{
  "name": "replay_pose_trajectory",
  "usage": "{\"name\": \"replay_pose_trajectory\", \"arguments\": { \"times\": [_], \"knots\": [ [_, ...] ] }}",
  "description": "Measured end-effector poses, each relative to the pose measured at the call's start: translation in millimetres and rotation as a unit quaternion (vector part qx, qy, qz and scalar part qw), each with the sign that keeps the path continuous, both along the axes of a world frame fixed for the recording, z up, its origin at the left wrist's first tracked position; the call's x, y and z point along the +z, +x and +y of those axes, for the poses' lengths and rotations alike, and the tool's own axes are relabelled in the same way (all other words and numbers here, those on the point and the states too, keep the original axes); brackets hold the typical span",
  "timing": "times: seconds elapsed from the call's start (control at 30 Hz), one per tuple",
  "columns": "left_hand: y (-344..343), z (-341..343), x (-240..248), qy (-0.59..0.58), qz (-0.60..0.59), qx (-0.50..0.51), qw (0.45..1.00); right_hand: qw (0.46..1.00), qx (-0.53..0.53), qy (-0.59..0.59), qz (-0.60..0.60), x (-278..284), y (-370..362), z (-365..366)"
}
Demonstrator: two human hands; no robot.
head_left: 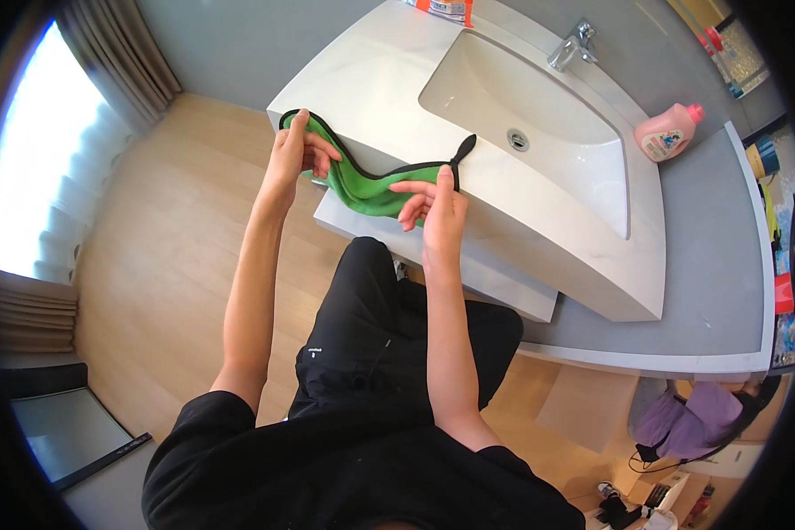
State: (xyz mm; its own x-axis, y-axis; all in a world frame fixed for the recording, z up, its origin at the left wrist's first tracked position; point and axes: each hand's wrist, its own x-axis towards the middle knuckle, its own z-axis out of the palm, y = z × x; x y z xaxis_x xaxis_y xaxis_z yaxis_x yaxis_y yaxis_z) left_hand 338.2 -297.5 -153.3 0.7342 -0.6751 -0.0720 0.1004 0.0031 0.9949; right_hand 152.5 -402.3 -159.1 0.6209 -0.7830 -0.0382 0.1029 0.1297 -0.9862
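A green cloth [368, 196] with a black edge and a black hanging loop hangs between my two hands, sagging in the middle. My left hand [299, 157] pinches its left corner between thumb and fingers, close to the left end of the white washstand counter [359, 78]. At the other corner, beside the loop, my right hand [435, 203] has its thumb on the edge, other fingers loosely curled. Both hands hold the cloth in front of the counter's near edge. The fabric's lower part is partly hidden behind my right hand.
A white basin [539, 190] with a metal drain is set into the counter, a chrome faucet [574, 46] behind it. A pink bottle [670, 132] stands at the right, an orange and white package [446, 11] at the back. Below the counter juts a white shelf [503, 287].
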Motion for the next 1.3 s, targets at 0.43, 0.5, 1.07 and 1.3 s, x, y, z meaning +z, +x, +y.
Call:
{"name": "replay_pose_trajectory", "arguments": {
  "times": [0.43,0.5,1.07,1.3],
  "knots": [
    [-47,-29,-5,0.002,0.034,-0.103,0.994,0.999,-0.027,-0.013,0.014,-2,-23,-13],
    [-69,-40,-2,0.001,0.036,-0.119,0.992,0.999,-0.036,-0.004,0.005,-2,-36,-19],
    [-270,-142,-10,-0.068,0.104,-0.347,0.930,0.947,-0.321,-0.014,0.022,-8,-232,-107],
    [-274,-147,-9,-0.048,0.081,-0.356,0.930,0.894,-0.446,-0.031,0.011,-14,-326,-155]
  ]
}}
